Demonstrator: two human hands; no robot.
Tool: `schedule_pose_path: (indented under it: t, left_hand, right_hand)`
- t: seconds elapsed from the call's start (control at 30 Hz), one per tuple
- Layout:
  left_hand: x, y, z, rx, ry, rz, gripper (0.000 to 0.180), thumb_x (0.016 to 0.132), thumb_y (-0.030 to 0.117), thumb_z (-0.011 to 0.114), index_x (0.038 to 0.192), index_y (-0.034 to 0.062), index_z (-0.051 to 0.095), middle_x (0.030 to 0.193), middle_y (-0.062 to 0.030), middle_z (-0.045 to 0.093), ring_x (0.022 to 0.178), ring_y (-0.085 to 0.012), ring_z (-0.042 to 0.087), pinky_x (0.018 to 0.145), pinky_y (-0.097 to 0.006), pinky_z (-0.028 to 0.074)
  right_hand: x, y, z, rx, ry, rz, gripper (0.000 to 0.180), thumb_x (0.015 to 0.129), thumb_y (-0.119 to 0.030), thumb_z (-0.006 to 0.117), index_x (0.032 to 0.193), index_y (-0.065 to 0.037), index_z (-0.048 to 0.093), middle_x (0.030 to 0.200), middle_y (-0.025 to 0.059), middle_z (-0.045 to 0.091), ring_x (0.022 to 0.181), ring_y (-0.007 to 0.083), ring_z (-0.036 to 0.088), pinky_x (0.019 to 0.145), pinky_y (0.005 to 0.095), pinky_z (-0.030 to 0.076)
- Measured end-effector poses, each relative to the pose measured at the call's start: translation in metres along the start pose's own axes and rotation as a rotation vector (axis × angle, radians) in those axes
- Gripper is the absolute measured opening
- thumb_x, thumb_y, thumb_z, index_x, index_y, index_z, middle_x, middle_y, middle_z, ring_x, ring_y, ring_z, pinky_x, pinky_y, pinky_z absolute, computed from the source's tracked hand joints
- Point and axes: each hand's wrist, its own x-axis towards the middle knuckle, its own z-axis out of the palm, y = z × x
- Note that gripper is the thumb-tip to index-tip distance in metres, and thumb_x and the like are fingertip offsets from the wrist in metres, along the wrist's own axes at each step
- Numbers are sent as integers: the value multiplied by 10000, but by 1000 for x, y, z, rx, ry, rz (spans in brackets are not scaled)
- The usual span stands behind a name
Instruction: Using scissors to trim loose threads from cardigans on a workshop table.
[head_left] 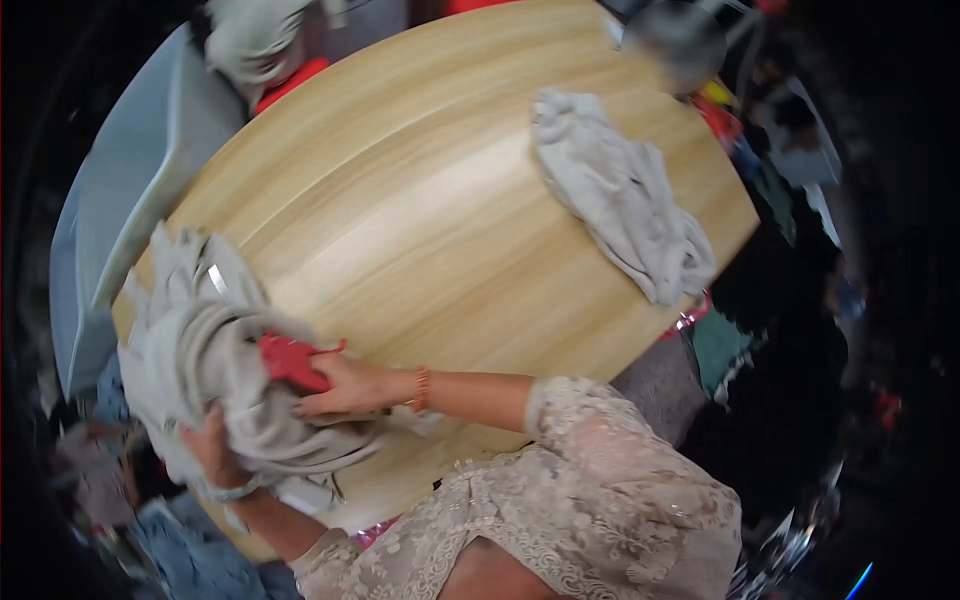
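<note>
A heap of light grey knit garments (225,350) lies bunched on the left end of the table. My left hand (212,455) grips the near-left side of this heap, its fingertips partly sunk in the folds. In my right hand (345,385) is a red hand tool (290,360), held against the top of the heap; motion blur hides its exact kind. A small white tag (217,278) shows on the cloth near the heap's far side. Another light grey knit garment (625,195) lies folded lengthwise at the right of the table, apart from both hands.
The wood-grain table (400,220) has a curved-looking edge in this view. A grey-blue bin (140,170) stands against its left side. More grey cloth (258,40) sits beyond the far left edge. Another person's blurred head (678,45) is at the far right corner.
</note>
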Motion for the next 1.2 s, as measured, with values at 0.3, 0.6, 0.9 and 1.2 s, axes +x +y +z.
schedule_pose_path:
  t: [0.3,0.6,0.9,1.2]
  left_hand:
    - [57,-111,95,1831,-103,30,898,795,547,658,1527,241,239,1583,-159,172,1460,-387,121,1080,-676,180]
    - [63,-146,101,1855,-116,128,866,778,545,671,1508,300,276,1587,-123,189,1471,-374,71,1014,-756,169]
    - [-89,-138,294,704,-724,352,754,736,186,792,1398,86,444,1157,-141,534,1002,-279,541,838,-388,481]
    - [-205,-170,279,969,-486,663,872,693,324,767,1448,113,384,1334,-247,426,1201,-411,426,1019,-484,301]
  right_hand:
    - [-113,46,-151,-604,865,162,337,833,-245,635,1052,2,565,850,233,649,781,395,645,681,464,510]
    - [-346,29,-348,-931,1603,646,471,771,-301,742,1107,-15,581,1060,238,644,1001,409,620,830,483,508]
    - [-223,81,-241,-579,781,497,397,809,-269,665,1096,-12,568,922,226,651,800,343,652,730,435,516]
    - [-300,20,-224,-862,881,299,226,801,-170,653,970,-29,605,916,224,650,863,404,636,737,489,510]
